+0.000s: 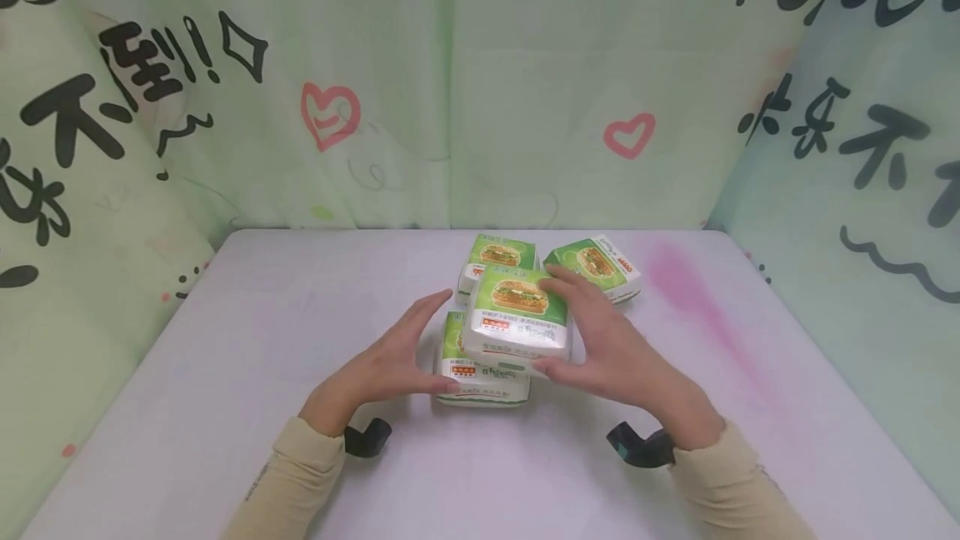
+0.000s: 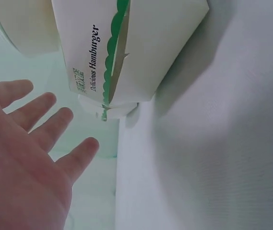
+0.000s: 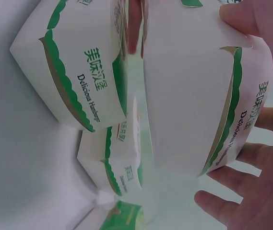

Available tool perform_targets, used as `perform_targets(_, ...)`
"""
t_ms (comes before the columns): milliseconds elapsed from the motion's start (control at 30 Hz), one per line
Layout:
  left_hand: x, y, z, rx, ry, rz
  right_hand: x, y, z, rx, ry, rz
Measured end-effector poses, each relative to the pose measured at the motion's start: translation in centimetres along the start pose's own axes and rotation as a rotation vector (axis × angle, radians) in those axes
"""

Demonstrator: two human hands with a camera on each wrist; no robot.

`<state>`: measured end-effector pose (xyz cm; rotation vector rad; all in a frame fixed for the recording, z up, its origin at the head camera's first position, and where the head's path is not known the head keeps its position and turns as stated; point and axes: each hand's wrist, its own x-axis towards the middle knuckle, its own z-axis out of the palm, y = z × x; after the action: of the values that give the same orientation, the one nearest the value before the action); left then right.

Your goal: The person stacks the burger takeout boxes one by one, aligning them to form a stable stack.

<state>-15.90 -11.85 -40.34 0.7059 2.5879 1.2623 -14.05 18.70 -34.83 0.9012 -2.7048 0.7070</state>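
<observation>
Four white-and-green burger boxes lie on the white table (image 1: pixel 247 332). My right hand (image 1: pixel 577 327) grips the top burger box (image 1: pixel 516 311), fingers over its right edge and thumb at its front corner. That box sits over a lower burger box (image 1: pixel 480 382); whether they touch is unclear. My left hand (image 1: pixel 420 348) is open beside both, fingers straight, thumb by the lower box's front. The left wrist view shows my spread left hand (image 2: pixel 35 143) apart from a box (image 2: pixel 141 52). In the right wrist view my right hand (image 3: pixel 270 120) wraps the held box (image 3: pixel 189 96).
Two more boxes stand behind, one at the back left (image 1: pixel 498 257) and one at the back right (image 1: pixel 596 267). A pink stain (image 1: pixel 697 307) marks the table's right side. Green printed cloth (image 1: pixel 450 107) walls in the back and both sides.
</observation>
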Motion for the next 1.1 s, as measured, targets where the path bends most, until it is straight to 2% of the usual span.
perform_targets(167, 0.2, 0.2, -0.1, -0.022, 0.007, -0.001, 0.3, -0.4, 0.4, -0.001, -0.030, -0.005)
perform_targets(467, 0.7, 0.7, -0.2, -0.082, 0.025, 0.045, 1.0, -0.9, 1.0, -0.020, -0.040, -0.078)
perform_targets(667, 0.8, 1.0, -0.4, -0.107, 0.030, 0.088, 1.3, -1.0, 1.4, -0.016, -0.058, -0.078)
perform_targets(933, 0.6, 0.6, -0.7, -0.154, 0.041, 0.171, 1.6, -1.1, 1.8, -0.016, -0.091, -0.083)
perform_targets(1100, 0.7, 0.5, -0.7, -0.135, 0.066, 0.165, 1.7, -1.1, 2.0, -0.002, -0.101, -0.085)
